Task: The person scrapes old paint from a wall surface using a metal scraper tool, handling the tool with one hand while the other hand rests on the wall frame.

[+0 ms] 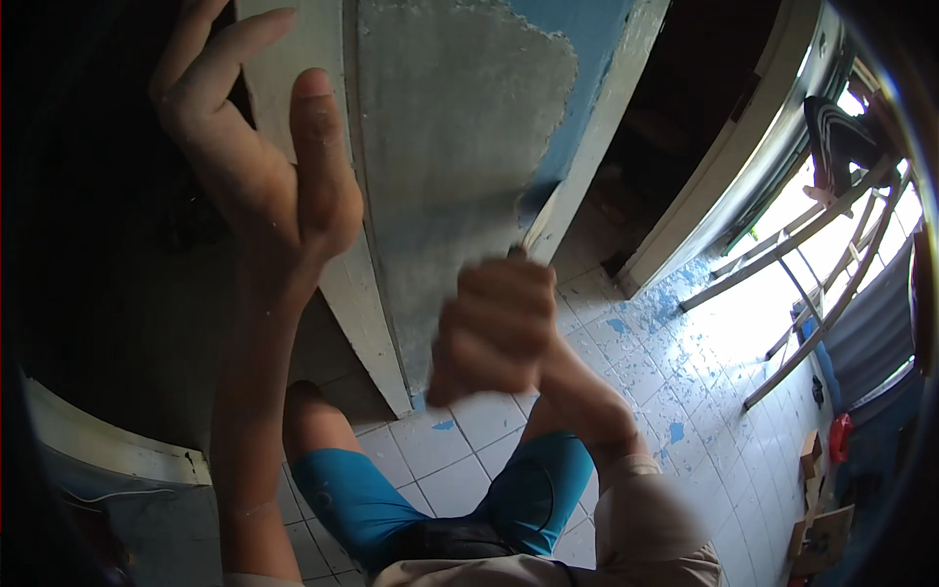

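My left hand [256,161] is raised at the upper left beside a pale door frame [364,347], thumb and bent fingers apart, holding nothing; whether it touches the frame is unclear. My right hand [494,328], blurred by motion, is closed around the handle of a scraper [533,215]. The scraper's blurred blade is at the right side of a narrow grey wall [445,117], by a ragged edge of peeling blue paint [587,68]; contact cannot be made out.
Dark doorways flank the wall. At the right, a metal ladder [719,287] holds a person's leg [831,147] in dark trousers. Blue flakes lie on the tiled floor [469,421]. Cardboard pieces [822,538] and a red object [839,438] sit at the lower right.
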Available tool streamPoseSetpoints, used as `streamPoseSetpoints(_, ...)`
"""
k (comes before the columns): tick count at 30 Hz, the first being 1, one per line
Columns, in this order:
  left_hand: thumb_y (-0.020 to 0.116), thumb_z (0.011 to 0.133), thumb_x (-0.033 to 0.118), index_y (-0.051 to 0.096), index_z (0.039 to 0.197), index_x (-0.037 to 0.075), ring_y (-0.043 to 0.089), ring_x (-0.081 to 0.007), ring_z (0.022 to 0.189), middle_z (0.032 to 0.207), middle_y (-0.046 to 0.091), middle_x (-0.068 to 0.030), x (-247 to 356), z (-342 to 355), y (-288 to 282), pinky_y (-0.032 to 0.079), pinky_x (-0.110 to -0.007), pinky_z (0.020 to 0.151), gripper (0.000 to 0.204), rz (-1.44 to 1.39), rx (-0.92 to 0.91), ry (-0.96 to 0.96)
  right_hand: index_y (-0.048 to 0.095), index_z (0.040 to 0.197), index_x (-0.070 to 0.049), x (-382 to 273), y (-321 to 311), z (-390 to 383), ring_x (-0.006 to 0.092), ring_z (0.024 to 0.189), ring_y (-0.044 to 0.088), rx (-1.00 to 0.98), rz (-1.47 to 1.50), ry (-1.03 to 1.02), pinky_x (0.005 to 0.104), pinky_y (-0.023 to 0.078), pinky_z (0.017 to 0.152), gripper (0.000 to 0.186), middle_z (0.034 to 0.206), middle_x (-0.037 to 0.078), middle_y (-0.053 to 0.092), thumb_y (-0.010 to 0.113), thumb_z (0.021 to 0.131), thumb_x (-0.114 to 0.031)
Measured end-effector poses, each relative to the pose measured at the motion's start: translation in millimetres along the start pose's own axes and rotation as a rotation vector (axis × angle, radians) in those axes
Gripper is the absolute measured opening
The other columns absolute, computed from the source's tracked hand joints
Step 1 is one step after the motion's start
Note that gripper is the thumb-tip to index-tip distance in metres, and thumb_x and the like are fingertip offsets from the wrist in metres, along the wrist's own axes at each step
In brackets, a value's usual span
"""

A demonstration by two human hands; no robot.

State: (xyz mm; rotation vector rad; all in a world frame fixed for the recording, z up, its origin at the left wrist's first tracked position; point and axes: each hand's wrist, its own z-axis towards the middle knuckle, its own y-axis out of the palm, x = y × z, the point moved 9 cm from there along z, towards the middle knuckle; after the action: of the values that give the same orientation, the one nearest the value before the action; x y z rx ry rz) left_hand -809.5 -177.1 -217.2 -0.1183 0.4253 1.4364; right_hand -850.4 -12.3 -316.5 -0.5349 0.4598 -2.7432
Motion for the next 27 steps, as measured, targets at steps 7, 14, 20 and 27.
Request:
streamPoseSetpoints(7,0.059,0.104,0.005,0.036,0.133,-0.006,0.053,-0.0393,0.134,0.147,0.044,-0.0376,-0.1,5.2,-5.8,0.046,-0.051,0.114,0.038,-0.031,0.006,0.028,0.039,0.063,-0.014,-64.7,-6.1,10.3,0.0135,0.050,0.047,0.291,0.096,-0.055,0.0293,0.031,0.043,0.029,0.061,-0.003,0.043,0.063,0.078,-0.009)
streamPoseSetpoints(14,0.060,0.104,0.005,0.035,0.132,-0.007,0.054,-0.0412,0.133,0.146,0.043,-0.0399,1.7,2.7,-4.5,0.046,-0.053,0.113,0.039,-0.006,-0.033,0.037,0.039,0.061,-0.012,-29.6,2.6,7.2,0.0103,0.046,0.044,0.166,0.136,-0.098,0.0270,0.038,0.043,0.030,0.063,0.001,0.046,0.068,0.058,-0.008)
streamPoseSetpoints(20,0.061,0.104,0.006,0.035,0.132,-0.006,0.052,-0.0414,0.135,0.146,0.044,-0.0386,1.4,2.8,-3.8,0.045,-0.055,0.114,0.040,-0.003,-0.033,0.039,0.038,0.065,-0.018,-28.1,10.9,0.7,0.0096,0.049,0.042,0.202,0.126,-0.150,0.0269,0.033,0.041,0.019,0.062,-0.006,0.039,0.051,0.069,-0.005)
streamPoseSetpoints(27,0.061,0.103,0.006,0.035,0.131,-0.007,0.052,-0.0421,0.136,0.145,0.043,-0.0380,3.4,3.1,-6.6,0.045,-0.055,0.114,0.040,0.025,-0.084,0.049,0.049,0.068,-0.017,-41.9,13.6,-1.2,0.0092,0.051,0.049,0.253,0.104,-0.118,0.0277,0.040,0.042,0.026,0.065,-0.003,0.047,0.073,0.075,-0.011)
